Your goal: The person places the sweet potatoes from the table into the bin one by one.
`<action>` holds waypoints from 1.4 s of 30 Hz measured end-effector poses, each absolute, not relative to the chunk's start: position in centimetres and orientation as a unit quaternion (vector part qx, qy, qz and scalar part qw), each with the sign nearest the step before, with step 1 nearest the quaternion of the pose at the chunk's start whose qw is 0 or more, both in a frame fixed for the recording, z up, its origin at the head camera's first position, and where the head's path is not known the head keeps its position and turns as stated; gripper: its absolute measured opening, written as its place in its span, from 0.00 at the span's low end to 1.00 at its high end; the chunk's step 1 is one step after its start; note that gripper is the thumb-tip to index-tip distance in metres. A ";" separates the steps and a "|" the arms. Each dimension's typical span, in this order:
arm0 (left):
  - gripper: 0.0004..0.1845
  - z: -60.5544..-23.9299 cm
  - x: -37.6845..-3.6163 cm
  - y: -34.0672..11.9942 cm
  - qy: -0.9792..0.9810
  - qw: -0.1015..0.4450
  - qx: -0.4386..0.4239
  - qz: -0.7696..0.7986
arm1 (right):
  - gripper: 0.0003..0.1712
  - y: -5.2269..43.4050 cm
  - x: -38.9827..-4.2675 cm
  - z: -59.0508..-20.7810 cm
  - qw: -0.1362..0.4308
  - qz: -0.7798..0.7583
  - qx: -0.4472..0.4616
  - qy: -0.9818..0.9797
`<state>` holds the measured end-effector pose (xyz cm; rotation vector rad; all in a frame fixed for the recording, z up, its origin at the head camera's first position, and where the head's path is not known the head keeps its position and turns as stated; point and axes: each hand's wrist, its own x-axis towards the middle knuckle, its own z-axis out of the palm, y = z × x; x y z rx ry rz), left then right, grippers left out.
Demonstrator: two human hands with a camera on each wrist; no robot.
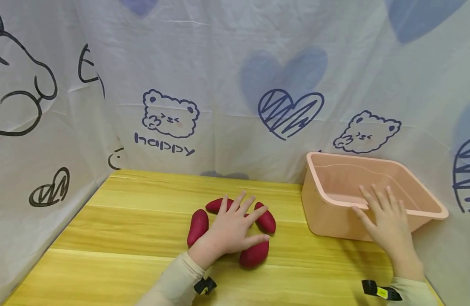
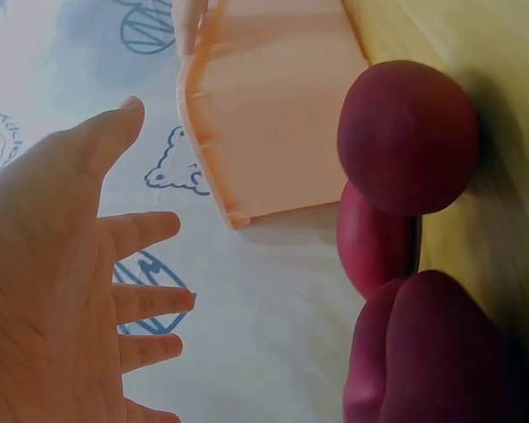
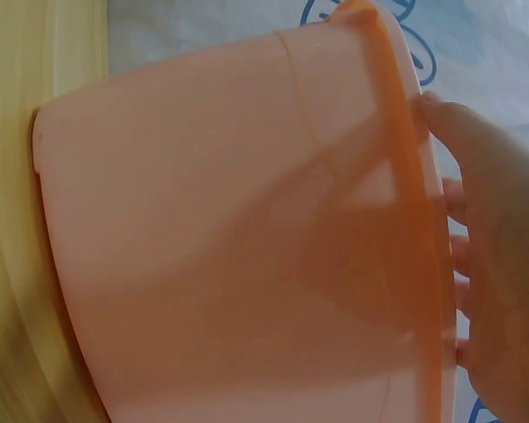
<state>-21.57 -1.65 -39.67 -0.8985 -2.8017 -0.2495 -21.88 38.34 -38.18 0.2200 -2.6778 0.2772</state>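
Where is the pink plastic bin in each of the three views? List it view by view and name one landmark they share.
Head: the pink bin stands at right on the wooden table, the right hand resting on its near rim.
Left wrist: top centre, beyond the red sweet potatoes.
Right wrist: its side wall fills most of the frame.
Shared landmark: the cartoon-print cloth backdrop.

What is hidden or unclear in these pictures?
- Head view: left hand covers the middle of the sweet potatoes; their exact count is unsure.
- Head view: near wall of bin hides part of its floor.
- Right wrist view: the frame edge cuts off the right hand.
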 end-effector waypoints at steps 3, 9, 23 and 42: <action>0.38 -39.9 -21.5 -1.4 -0.944 0.088 -0.307 -0.084 | 0.37 38.7 -21.9 -38.2 0.214 0.097 0.078 -0.969; 0.38 -40.3 -21.3 -1.1 -0.944 0.074 -0.312 -0.078 | 0.36 39.0 -22.0 -38.6 0.213 0.090 0.083 -0.969; 0.38 -41.7 -20.8 0.0 -0.938 0.031 -0.339 -0.062 | 0.34 39.0 -21.9 -38.8 0.221 0.087 0.092 -0.967; 0.35 -43.9 -19.4 1.6 -0.924 0.002 -0.383 -0.006 | 0.33 39.1 -22.0 -38.9 0.231 0.090 0.089 -0.965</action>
